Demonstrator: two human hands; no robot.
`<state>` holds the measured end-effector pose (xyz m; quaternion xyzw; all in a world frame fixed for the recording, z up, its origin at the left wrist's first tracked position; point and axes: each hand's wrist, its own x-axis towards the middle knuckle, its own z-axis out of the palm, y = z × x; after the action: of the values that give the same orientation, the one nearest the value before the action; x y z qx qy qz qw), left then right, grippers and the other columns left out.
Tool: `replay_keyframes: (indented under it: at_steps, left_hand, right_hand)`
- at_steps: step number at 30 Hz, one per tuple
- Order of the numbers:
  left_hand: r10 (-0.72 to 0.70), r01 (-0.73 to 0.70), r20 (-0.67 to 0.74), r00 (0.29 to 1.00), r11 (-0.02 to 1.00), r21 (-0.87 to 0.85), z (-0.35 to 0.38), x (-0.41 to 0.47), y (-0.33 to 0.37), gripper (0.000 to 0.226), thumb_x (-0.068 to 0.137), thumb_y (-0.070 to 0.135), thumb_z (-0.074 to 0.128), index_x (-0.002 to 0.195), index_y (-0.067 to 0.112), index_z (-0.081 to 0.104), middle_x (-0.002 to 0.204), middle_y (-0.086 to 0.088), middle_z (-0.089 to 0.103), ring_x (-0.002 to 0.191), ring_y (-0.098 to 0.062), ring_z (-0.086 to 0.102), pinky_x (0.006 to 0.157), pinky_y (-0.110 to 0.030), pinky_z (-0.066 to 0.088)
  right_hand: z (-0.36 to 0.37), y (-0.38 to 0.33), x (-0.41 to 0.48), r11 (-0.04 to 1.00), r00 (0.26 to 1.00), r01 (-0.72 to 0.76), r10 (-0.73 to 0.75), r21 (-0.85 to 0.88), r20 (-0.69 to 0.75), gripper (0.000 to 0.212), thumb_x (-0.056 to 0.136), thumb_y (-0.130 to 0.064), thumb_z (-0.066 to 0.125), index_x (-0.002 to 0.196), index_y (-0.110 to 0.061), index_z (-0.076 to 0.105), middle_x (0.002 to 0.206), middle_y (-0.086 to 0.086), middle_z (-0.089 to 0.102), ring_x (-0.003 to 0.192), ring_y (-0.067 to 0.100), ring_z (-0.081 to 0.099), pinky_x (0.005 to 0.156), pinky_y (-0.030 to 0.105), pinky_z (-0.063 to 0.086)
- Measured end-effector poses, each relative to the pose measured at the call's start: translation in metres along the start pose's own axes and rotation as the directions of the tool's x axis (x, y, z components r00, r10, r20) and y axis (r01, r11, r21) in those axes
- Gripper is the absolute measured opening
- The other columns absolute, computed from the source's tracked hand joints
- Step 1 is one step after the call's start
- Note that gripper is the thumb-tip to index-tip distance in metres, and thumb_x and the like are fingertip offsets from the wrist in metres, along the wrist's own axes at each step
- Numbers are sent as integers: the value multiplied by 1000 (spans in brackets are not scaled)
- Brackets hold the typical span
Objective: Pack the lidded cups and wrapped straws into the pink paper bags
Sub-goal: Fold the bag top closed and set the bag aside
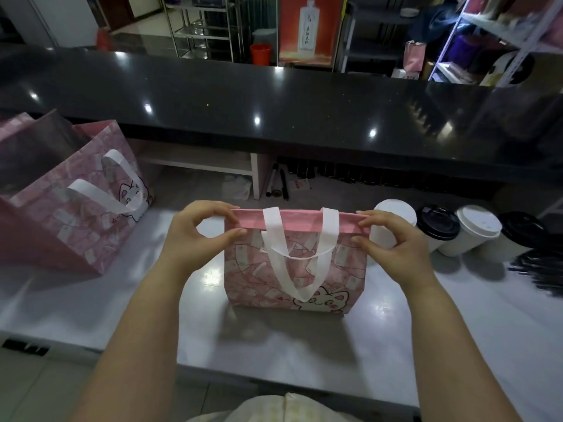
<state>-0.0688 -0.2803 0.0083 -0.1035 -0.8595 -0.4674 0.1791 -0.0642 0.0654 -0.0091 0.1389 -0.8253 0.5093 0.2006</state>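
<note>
At the left, an open pink cat-print paper bag (91, 214) stands mouth-up on the glossy white surface (274, 345), ready for loading. The left hand (195, 236) and right hand (387, 239) each pinch a corner of the centre pink paper bag with white handles (292, 269), probably to spread its flattened rim. Lidded white paper cups (478, 229) and what look like dark wrapped straws (539, 269) wait at the right, within reach.

A pale glossy worktop (426, 330) carries one pink bag (323, 287) upright at the centre, other pink bags (76, 233) at the left edge, a row of lidded cups (476, 229) and dark wrapped straws (539, 269) at the right
</note>
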Motion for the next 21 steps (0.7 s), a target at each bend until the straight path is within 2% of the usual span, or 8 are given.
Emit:
replay_keyframes:
  at_steps: [3,6,8,10,12,15,19,21]
  left_hand:
    - [91,-88,-35,995,994,70,3,2,10,27,72,46,76,83,22,71,86,23,67,88,5,59,77,-3,41]
    - [109,-107,-6,994,989,103,12,4,21,27,74,33,79,96,23,66,87,23,62,85,5,58,73,-11,50]
    - [137,-140,32,990,966,218,16,7,22,26,77,26,79,102,24,70,89,17,65,82,1,59,80,-26,54]
    - [164,-171,50,985,916,363,18,8,22,15,82,22,76,96,22,73,89,10,70,82,-10,62,88,-41,46]
    - [181,-177,32,983,877,448,19,8,22,7,84,16,74,89,21,73,86,6,71,80,-18,63,90,-41,36]
    - [212,-175,-22,977,856,486,18,7,23,6,83,12,73,84,18,71,82,4,70,76,-18,61,86,-37,31]
    - [193,-153,-32,981,861,485,24,3,23,9,84,6,71,85,15,71,83,0,71,78,-22,63,85,-39,34]
    - [166,-149,4,986,875,460,24,1,21,12,84,4,69,87,15,71,84,2,70,79,-20,63,86,-41,43]
  right_hand:
    - [-1,-15,3,996,996,-85,85,0,-31,18,79,-22,77,93,-30,69,101,-17,69,104,8,63,86,18,50]
    - [8,-27,11,987,986,-153,156,-56,63,36,81,-15,76,101,-42,63,94,-25,65,97,-8,59,71,4,46]
    - [13,-30,15,969,976,-149,176,-196,126,33,83,-14,74,99,-41,64,91,-27,62,96,-12,55,72,8,45]
    - [18,-31,17,945,976,-144,184,-292,116,23,85,-11,69,91,-33,66,90,-22,62,91,-1,57,76,20,47]
    - [22,-32,18,923,983,-128,166,-363,74,18,85,-6,64,86,-24,66,84,-15,61,85,9,57,74,27,48]
    - [23,-32,21,904,997,-64,77,-423,13,20,81,2,60,80,-17,64,78,-11,58,79,14,56,68,28,45]
    - [25,-33,19,897,1000,2,0,-442,4,21,80,7,59,80,-13,66,78,-4,63,75,13,55,65,26,46]
    - [23,-32,18,904,998,21,3,-427,56,23,82,7,59,87,-12,71,82,-4,65,79,11,55,72,28,49]
